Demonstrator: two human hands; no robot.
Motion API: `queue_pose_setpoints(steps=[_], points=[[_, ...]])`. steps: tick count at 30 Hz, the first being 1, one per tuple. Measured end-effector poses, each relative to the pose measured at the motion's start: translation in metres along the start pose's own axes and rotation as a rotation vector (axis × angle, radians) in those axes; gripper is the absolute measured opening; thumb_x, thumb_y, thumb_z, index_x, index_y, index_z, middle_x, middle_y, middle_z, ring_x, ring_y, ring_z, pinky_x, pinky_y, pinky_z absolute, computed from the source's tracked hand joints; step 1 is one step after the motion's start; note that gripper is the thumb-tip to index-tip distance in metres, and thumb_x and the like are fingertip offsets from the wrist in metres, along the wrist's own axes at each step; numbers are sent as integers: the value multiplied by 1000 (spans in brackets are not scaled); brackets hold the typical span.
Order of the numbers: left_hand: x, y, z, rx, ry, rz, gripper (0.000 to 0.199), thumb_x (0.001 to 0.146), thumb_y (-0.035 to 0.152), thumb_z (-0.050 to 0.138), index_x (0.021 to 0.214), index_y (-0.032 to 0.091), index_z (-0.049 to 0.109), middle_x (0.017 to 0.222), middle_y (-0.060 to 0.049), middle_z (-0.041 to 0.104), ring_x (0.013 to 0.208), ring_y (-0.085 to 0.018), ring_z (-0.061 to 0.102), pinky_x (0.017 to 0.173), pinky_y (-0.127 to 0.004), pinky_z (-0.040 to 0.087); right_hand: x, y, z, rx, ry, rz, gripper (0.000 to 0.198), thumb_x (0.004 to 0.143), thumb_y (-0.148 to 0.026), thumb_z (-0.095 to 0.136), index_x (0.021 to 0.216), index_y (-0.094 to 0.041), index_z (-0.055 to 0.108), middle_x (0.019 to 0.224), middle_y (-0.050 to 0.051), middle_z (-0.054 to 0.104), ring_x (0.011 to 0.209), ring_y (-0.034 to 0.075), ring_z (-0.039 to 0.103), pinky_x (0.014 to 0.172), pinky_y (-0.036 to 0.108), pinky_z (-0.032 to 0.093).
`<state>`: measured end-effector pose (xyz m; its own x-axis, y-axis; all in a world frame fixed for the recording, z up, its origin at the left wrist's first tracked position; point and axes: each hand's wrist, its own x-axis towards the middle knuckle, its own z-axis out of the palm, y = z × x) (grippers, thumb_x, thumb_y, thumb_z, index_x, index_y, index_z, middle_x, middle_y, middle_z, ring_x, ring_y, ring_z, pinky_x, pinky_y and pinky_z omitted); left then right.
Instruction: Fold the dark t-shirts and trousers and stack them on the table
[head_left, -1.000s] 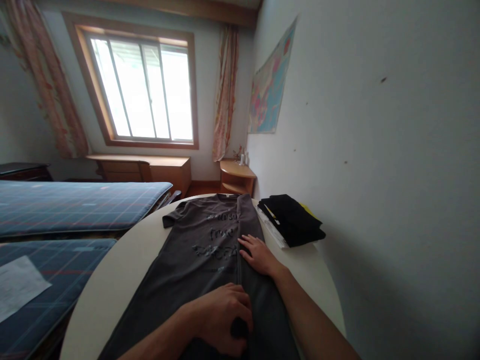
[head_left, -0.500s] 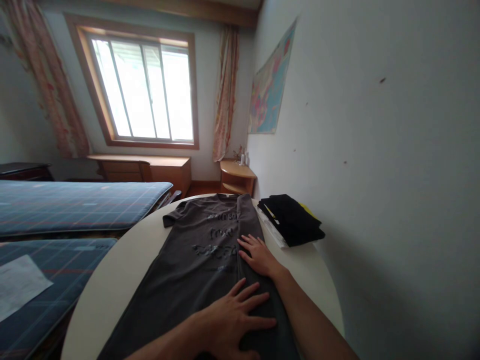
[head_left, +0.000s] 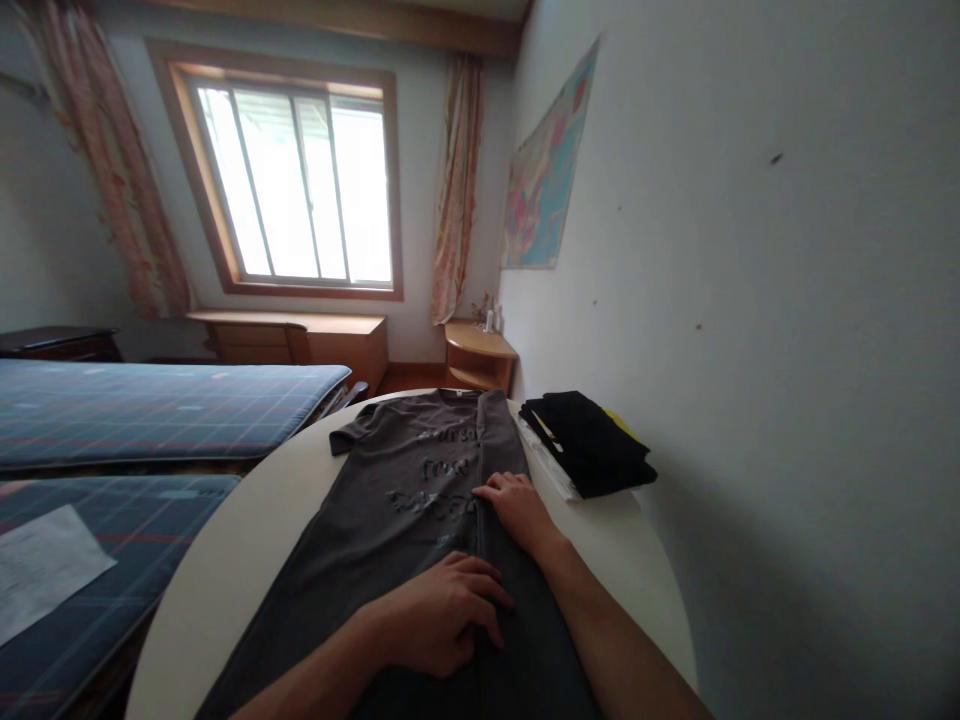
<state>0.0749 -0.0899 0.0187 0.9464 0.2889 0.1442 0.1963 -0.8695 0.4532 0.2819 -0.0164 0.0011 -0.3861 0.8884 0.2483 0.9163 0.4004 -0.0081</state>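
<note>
My left hand [head_left: 446, 615] is nearest, palm down on the dark grey T-shirt [head_left: 352, 545], fingers bent over the edge of its folded-over strip [head_left: 540, 625]. Can't tell if they're pinching cloth. Right hand [head_left: 517, 508] is farther out and a bit right, on the same strip, fingertips at the fold edge; grip there unclear too. Hands are apart from each other.

Shirt runs from under both hands to well past them, collar at the far end, one sleeve out to the left. Dark lettering [head_left: 431, 500] sits just left of the right hand. All of it on a white round table [head_left: 247, 530].

Right of and just beyond my right hand: stack of folded black clothes [head_left: 581, 440], bit of yellow [head_left: 624, 424] at its far side. Well left of both hands: plaid mattress [head_left: 176, 560] with paper [head_left: 52, 560] on it, second mattress [head_left: 172, 410] behind. Straight out past the hands: corner shelf [head_left: 480, 342], then window [head_left: 300, 190].
</note>
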Motion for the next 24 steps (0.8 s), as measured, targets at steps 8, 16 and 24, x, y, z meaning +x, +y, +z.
queue_pose_setpoints(steps=[8,16,24], points=[[1,3,-5,0,28,6,21,79,13,61,91,27,69,110,2,70,112,-18,58,107,-35,33,7,-9,-6,-52,50,33,22,99,-19,43,105,-23,64,104,8,67,100,24,59,88,35,38],[0,0,1,35,47,38,11,73,18,67,84,22,67,91,1,68,90,-17,61,97,-31,42,4,-9,5,174,42,-31,29,98,-20,43,119,-25,62,121,5,65,113,20,57,95,32,42],[3,2,7,-1,83,-31,44,80,35,68,123,28,62,144,-5,50,136,-30,41,116,-49,28,0,5,20,296,-46,118,49,98,-40,40,142,-19,50,150,9,45,141,24,35,117,41,25]])
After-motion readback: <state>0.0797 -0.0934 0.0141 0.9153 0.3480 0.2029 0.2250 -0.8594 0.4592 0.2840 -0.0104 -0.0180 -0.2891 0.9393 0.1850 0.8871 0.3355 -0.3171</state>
